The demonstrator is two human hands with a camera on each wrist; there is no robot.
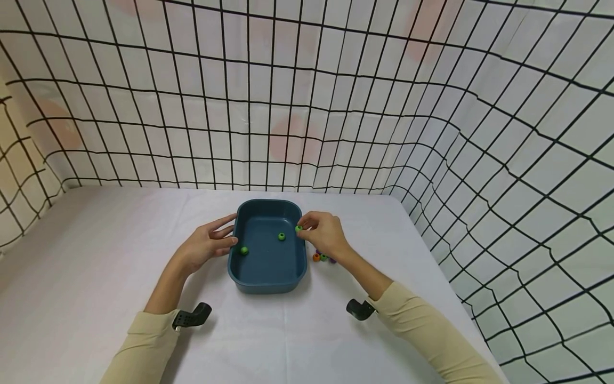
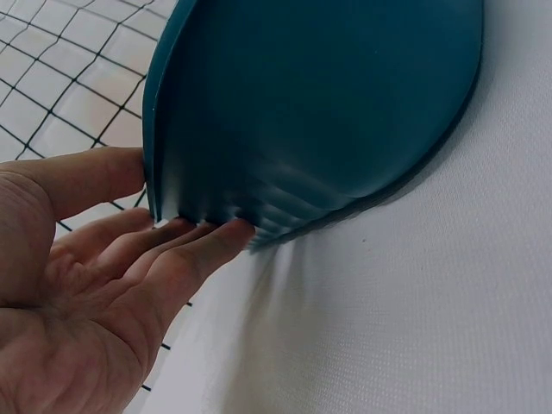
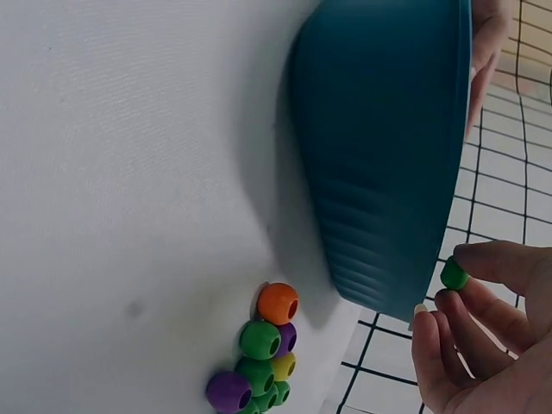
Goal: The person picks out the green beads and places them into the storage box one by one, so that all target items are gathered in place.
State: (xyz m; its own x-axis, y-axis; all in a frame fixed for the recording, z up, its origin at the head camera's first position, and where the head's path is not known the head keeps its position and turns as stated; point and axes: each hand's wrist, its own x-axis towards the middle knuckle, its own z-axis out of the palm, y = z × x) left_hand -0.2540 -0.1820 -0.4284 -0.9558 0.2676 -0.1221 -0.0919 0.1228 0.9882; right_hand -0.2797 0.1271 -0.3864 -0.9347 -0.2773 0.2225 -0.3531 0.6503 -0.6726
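Note:
A dark blue rectangular tub [image 1: 268, 269] stands on the white cloth, with two green beads [image 1: 281, 236] apart from each other on its floor. At its left side my left hand [image 1: 206, 245] holds the wall, thumb at the rim and fingers against the outside; in the left wrist view the thumb's tip is hidden by the rim. Over the right rim, my right hand [image 1: 323, 232] pinches a green bead [image 3: 454, 274] between thumb and fingertip. Below that hand lies a group of beads [image 3: 259, 340] in orange, green, purple and yellow, partly covered by it in the head view.
White cloth [image 1: 96, 266] covers the table. Black wire grid [image 1: 288, 96] rises along the back and the right side, with pale sheeting behind it. A small black camera [image 1: 193, 316] is strapped to the left wrist, another black camera [image 1: 360, 309] to the right.

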